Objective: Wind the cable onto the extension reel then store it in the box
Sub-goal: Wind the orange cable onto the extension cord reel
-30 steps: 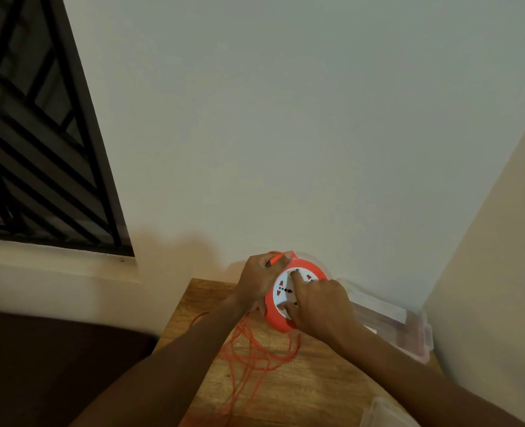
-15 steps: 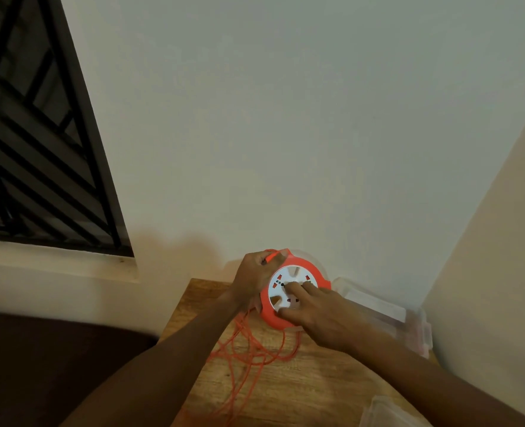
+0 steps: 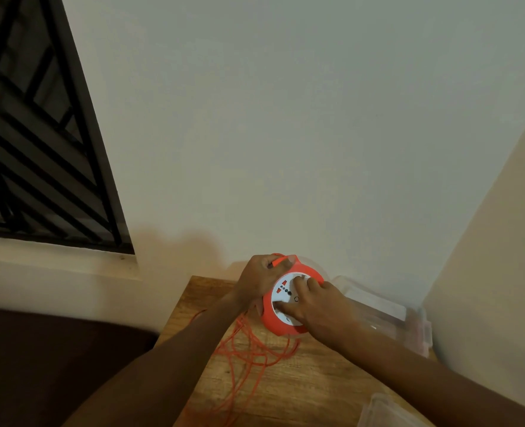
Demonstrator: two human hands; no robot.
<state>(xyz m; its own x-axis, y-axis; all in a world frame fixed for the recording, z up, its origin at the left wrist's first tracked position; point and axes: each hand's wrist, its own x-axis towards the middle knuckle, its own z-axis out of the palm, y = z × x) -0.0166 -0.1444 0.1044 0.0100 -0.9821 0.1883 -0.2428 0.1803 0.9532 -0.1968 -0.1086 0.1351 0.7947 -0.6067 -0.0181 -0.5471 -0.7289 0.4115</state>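
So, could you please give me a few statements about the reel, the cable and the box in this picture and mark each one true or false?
1. The left hand grips the orange extension reel at its upper rim. True.
2. All of the orange cable is wound onto the reel. False: loose loops lie on the wooden table in front of the reel.
3. The right hand lies on the reel's white socket face, fingers on it. True.
4. The reel sits inside the clear plastic box. False: it is held over the table, beside the box.
5. The box stands near the room's corner. True.
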